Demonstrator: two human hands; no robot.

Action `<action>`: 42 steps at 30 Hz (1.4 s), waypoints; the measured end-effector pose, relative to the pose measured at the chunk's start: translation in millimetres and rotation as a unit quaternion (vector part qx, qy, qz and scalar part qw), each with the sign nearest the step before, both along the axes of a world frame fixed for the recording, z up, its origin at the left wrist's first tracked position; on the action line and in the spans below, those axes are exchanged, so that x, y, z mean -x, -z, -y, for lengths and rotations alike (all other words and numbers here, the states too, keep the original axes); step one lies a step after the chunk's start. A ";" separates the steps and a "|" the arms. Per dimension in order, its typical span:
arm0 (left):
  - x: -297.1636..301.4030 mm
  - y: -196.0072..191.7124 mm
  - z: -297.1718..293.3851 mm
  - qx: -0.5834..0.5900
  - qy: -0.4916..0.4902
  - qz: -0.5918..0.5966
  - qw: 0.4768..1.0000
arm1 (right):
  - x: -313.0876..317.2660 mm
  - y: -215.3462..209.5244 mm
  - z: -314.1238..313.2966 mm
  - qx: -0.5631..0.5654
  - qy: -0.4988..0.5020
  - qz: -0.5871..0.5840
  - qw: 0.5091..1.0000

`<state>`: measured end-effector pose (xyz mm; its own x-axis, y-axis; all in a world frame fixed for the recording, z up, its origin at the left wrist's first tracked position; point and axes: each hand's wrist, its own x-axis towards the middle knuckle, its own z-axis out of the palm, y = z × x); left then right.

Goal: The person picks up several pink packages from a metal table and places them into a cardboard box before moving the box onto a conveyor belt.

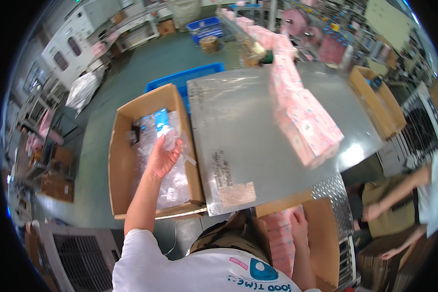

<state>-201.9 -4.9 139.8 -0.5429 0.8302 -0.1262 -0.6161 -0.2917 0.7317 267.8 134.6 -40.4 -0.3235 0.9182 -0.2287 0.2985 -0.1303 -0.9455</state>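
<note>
My left hand (164, 158) is over an open cardboard box (116, 170), its fingers closed on a crumpled piece of clear plastic (169, 138). More clear plastic pieces (168, 187) fill that box, and a blue packet (161, 117) lies just beyond the hand. At the lower right, my right hand (300, 228) reaches into another carton (328, 238) holding rows of pink packs (280, 243). Its fingers are curled against the packs; what they grip, if anything, is hidden. A line of pink printed packs (306, 121) stretches across the metal table (238, 126).
A blue crate (194, 78) stands behind the left box. A small carton (378, 104) sits at the table's right edge. Another person's arm (399, 192) shows at the right, near stacked flat cardboard (382, 267). Machinery (321, 34) with pink rolls lies far off.
</note>
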 end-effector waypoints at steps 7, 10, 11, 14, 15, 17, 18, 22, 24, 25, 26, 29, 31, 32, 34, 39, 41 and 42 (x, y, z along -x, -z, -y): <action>-192.0 46.3 -126.8 -0.004 0.350 0.135 0.927 | 72.4 -120.6 13.0 0.180 -0.004 -0.365 0.913; -270.4 71.5 -142.4 0.025 0.479 0.136 0.867 | 31.6 -124.5 10.5 0.225 0.066 -0.372 0.898; -290.3 73.2 -142.5 0.043 0.507 0.146 0.848 | 3.4 -116.9 13.3 0.212 0.093 -0.330 0.915; -330.0 75.7 -129.4 0.101 0.550 0.109 0.822 | -93.3 -88.4 42.3 0.141 0.103 -0.166 0.971; -341.0 76.5 -124.4 0.121 0.560 0.085 0.815 | -115.0 -81.2 57.2 0.114 0.096 -0.103 0.983; -355.0 82.3 -120.0 0.138 0.598 0.060 0.787 | -131.3 -81.1 75.3 0.082 0.140 -0.076 0.984; -358.5 91.9 -118.8 0.139 0.621 0.047 0.770 | -136.5 -82.2 80.1 0.066 0.157 -0.063 0.983; -377.0 95.0 -111.0 0.132 0.676 -0.020 0.724 | -132.8 -93.6 74.4 -0.039 0.195 -0.004 0.980; -386.0 90.5 -107.7 0.117 0.676 -0.047 0.726 | -110.4 -88.5 67.1 -0.016 0.145 -0.031 0.989; -383.7 87.7 -108.9 0.109 0.668 -0.064 0.733 | -101.7 -89.7 57.8 -0.008 0.110 -0.048 0.993; -378.0 86.8 -109.2 0.108 0.660 -0.027 0.743 | -97.1 -93.4 53.4 -0.002 0.119 -0.061 0.991; -352.0 80.1 -107.4 0.110 0.619 0.055 0.776 | -78.1 -98.5 46.6 0.010 0.119 -0.097 0.988; -337.5 67.2 -103.5 0.122 0.591 0.072 0.794 | -67.3 -90.6 42.9 0.010 0.105 -0.111 0.988; -328.9 68.9 -101.1 0.137 0.565 0.065 0.811 | -55.8 -94.4 38.9 0.019 0.117 -0.108 0.987; -301.3 66.8 -95.4 0.144 0.505 0.048 0.850 | -34.6 -104.1 33.7 0.038 0.143 -0.100 0.984; -175.8 37.4 -69.4 0.230 0.251 -0.166 0.926 | -56.3 -67.1 14.1 0.031 0.121 0.010 0.992; -58.9 46.1 -18.5 0.245 0.024 -0.301 0.921 | -85.7 -71.7 6.6 0.039 -0.108 0.277 0.954; -19.4 27.5 2.4 0.283 -0.058 -0.327 0.900 | -100.5 -65.6 -0.3 -0.029 -0.145 0.328 0.933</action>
<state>-182.5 -7.3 112.2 -0.7341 0.6660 -0.1323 0.0118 0.2072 0.9782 368.3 134.9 25.2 -0.3690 0.8303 -0.4176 0.8300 0.0922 -0.5500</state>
